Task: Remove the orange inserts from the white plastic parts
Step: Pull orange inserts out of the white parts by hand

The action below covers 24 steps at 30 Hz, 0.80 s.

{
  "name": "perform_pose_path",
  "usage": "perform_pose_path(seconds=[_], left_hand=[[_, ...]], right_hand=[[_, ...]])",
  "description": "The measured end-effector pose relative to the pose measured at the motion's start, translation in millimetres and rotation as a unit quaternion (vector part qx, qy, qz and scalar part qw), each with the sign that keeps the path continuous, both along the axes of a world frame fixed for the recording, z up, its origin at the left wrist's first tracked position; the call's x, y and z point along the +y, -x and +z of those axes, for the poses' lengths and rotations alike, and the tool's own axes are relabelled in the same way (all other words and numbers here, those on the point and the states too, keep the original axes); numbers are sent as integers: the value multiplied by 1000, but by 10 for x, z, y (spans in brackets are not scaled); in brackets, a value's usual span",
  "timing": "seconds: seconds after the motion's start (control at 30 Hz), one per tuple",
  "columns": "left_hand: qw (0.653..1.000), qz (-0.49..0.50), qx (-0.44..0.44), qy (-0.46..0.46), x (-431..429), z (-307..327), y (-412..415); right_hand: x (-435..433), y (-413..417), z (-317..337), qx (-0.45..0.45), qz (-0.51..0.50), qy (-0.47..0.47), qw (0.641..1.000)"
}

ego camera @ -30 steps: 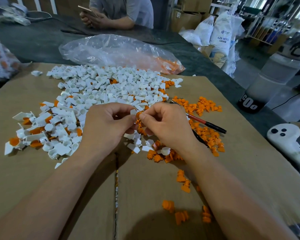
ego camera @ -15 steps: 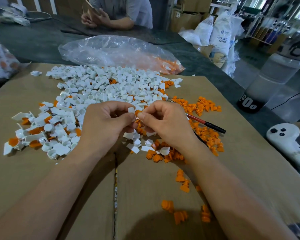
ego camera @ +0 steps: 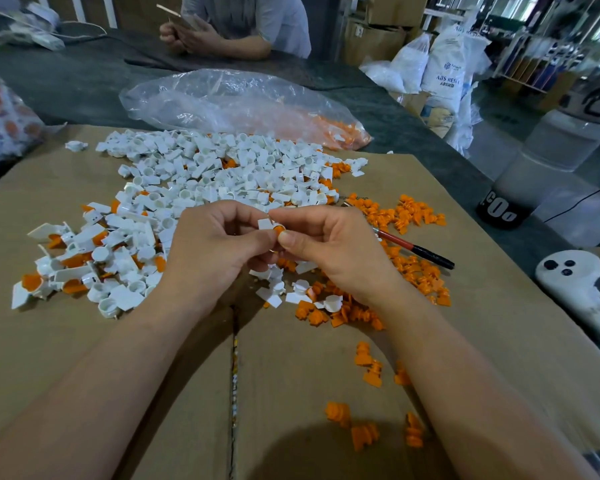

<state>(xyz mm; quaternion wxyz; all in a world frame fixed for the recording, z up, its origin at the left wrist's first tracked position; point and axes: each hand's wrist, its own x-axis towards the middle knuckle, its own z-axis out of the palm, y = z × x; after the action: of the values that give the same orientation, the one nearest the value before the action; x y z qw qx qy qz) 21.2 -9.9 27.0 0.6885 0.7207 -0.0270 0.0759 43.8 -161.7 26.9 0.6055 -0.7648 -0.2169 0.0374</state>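
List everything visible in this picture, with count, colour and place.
cardboard: one, flattened, brown, foreground work surface.
white plastic parts: many, white, piled left and centre.
loose orange inserts: many, orange, scattered at right and nearer.
held part: one, white with orange insert, centre.
plastic bag: one, clear, behind the pile.
pen-like tool: one, red and black, among the inserts at right.
controller: one, white, right edge.
another person: one, grey shirt, far side.
left hand: one, pinches the held part.
right hand: one, pinches its orange end.
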Motion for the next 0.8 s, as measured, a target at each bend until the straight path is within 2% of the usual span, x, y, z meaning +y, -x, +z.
perform_pose_path(seconds=[0.3,0.63,0.8], left_hand=[[995,-10,70,63,24,41,-8],[988,-53,117,81,55,44,-7],[984,-49,130,107,59,51,-17]], right_hand=[[-53,-10,21,-52,37,20,998],[-19,-7,-59,-142,-7,46,989],[-18,-18,-47,-116,17,38,992]])
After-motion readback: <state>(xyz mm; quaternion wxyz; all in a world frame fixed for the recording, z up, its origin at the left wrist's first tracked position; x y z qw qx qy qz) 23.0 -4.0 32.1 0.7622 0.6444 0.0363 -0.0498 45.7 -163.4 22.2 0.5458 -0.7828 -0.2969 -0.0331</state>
